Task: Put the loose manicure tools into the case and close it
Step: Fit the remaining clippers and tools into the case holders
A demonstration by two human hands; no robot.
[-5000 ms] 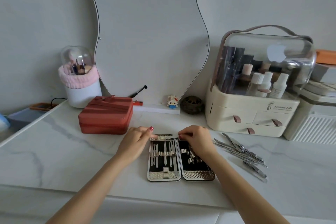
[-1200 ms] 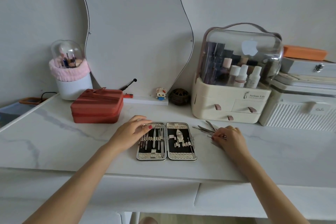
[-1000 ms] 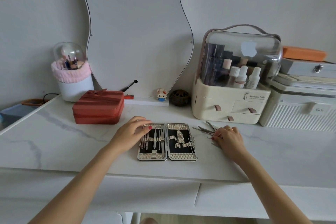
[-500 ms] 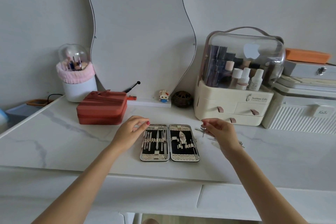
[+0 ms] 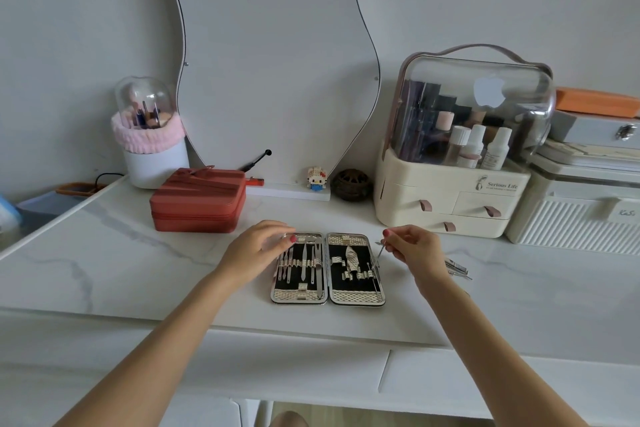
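Hand [image 5: 414, 246] pinches thin steel tool [image 5: 378, 255] over case [image 5: 356, 298].

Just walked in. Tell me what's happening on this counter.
A person is packing a manicure set. The black-lined, silver-edged manicure case lies open flat on the white marble counter, most of its slots filled. The left hand rests its fingers on the case's far left corner. The right hand pinches a thin metal tool just over the case's right edge. A few more loose metal tools lie on the counter to the right, so the case cannot be closed yet.
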